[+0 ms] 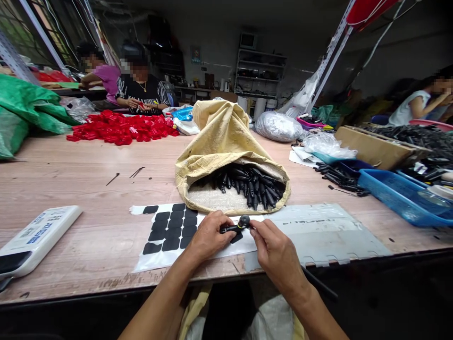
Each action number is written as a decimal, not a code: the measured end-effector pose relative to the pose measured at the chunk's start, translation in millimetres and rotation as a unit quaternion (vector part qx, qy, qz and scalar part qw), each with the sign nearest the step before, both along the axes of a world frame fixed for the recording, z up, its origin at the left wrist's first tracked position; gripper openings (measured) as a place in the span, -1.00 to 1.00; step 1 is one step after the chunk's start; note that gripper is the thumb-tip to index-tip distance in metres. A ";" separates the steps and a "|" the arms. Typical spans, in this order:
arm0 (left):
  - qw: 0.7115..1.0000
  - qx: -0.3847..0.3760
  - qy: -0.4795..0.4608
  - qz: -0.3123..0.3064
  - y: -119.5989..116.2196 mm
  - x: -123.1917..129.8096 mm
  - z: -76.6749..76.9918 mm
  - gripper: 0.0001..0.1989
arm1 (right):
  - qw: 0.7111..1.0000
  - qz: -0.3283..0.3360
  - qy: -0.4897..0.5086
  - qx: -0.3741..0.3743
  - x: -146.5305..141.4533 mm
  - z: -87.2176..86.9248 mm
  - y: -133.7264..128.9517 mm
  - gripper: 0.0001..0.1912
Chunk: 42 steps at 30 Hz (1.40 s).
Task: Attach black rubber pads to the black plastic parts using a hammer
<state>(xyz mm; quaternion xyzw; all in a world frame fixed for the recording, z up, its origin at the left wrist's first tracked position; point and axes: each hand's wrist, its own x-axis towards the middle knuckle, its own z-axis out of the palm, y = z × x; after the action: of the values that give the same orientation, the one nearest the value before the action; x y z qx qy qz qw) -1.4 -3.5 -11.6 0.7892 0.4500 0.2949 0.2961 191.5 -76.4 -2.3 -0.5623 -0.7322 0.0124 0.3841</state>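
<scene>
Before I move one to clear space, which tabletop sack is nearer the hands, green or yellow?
The yellow sack, lying open with black parts inside, just beyond the left hand and right hand; the green sack sits far left.

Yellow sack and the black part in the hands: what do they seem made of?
Yellow sack: probably woven plastic or coarse fabric, matte, from its stiff creases. Black part: likely plastic, perhaps coated metal; its surface looks smooth with a slight sheen.
</scene>
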 end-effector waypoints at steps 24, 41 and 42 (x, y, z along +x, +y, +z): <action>0.998 0.018 0.033 -0.040 2.1 -1.3 -3.3 -0.63 | 0.993 -0.016 -0.111 0.018 48.6 5.5 13.1 -0.74; 0.991 0.046 0.093 -0.085 -0.6 -2.5 -4.2 -0.67 | 0.980 0.140 -0.118 -0.072 8.2 4.5 37.8 -0.77; 0.991 0.046 0.095 -0.085 -0.2 -2.3 -4.7 -0.67 | 0.981 0.138 -0.116 -0.070 7.6 3.8 37.9 -0.77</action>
<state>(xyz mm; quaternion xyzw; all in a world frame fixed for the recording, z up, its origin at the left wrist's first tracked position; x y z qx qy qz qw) -3.7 -3.7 -16.3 0.8619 0.3932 0.2129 0.2392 199.1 -38.5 1.5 -0.4791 -0.8396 0.0513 0.2507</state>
